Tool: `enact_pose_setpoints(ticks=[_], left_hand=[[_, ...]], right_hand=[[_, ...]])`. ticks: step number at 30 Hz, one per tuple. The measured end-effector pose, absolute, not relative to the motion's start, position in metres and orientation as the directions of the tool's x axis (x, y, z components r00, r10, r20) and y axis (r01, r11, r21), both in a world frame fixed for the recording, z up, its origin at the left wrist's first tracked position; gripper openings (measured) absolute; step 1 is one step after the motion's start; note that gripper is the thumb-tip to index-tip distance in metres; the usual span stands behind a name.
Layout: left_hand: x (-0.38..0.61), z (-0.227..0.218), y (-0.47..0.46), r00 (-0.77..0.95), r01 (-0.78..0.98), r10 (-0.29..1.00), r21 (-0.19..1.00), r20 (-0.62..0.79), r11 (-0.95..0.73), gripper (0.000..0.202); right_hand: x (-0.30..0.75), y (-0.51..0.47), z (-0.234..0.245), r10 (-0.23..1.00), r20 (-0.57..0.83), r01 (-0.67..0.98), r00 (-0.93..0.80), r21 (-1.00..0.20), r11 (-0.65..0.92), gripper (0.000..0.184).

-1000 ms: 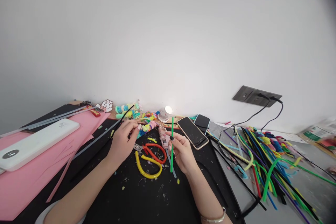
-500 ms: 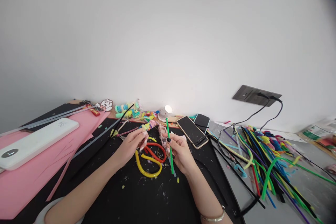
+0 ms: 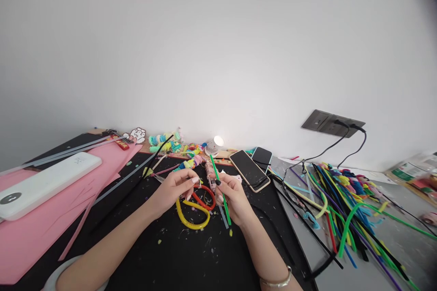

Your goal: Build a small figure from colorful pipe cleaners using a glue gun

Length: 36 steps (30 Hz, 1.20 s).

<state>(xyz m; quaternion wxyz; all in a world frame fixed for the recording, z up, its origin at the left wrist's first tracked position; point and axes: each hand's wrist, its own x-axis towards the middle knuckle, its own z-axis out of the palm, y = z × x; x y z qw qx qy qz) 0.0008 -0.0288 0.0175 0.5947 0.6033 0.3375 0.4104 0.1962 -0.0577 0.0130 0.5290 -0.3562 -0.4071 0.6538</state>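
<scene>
R hand (image 3: pixel 235 198) pinches green pipe cleaner (image 3: pixel 214 167), unbent as yet; L hand (image 3: pixel 172 191) pinches sth tiny, can't tell what. Coiled pieces (image 3: pixel 164 142) lie done beyond hands.

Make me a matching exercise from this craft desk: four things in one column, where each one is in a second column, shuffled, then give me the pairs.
Column one
1. green pipe cleaner
2. white power bank
3. pliers
4. black cables

Column two
A. plugged into the wall socket
B. resting on the pink sheet
C. lying on the black mat
D. pinched in the right hand

Pairs: 1-D, 2-B, 3-C, 4-A
</scene>
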Motion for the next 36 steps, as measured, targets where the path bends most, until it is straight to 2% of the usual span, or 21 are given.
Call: enact_pose_setpoints(ticks=[9,20,26,32,36], left_hand=[[0.0024,0.0091,-0.0273,0.473,-0.148,0.880,0.988,0.027,0.049,0.034],[0.0032,0.0112,-0.0272,0.462,-0.137,0.887,0.989,0.020,0.048,0.046],[0.0021,0.0139,-0.0278,0.444,-0.057,0.895,0.998,0.034,-0.009,0.030],[0.0020,0.0141,-0.0276,0.446,-0.136,0.893,0.991,0.061,0.000,0.048],[0.0036,0.0133,-0.0289,0.415,-0.120,0.909,0.993,0.045,0.005,0.038]], right_hand=[[0.1966,-0.0577,0.0149,0.967,-0.031,-0.425,-0.254,-0.894,-0.141,0.034],[0.1974,-0.0571,0.0124,0.964,-0.026,-0.444,-0.265,-0.884,-0.146,0.034],[0.1968,-0.0576,0.0137,0.964,-0.026,-0.435,-0.265,-0.889,-0.143,0.035],[0.1983,-0.0573,0.0128,0.951,-0.006,-0.441,-0.310,-0.885,-0.149,0.032],[0.1994,-0.0587,0.0113,0.907,-0.036,-0.372,-0.420,-0.905,-0.208,0.030]])
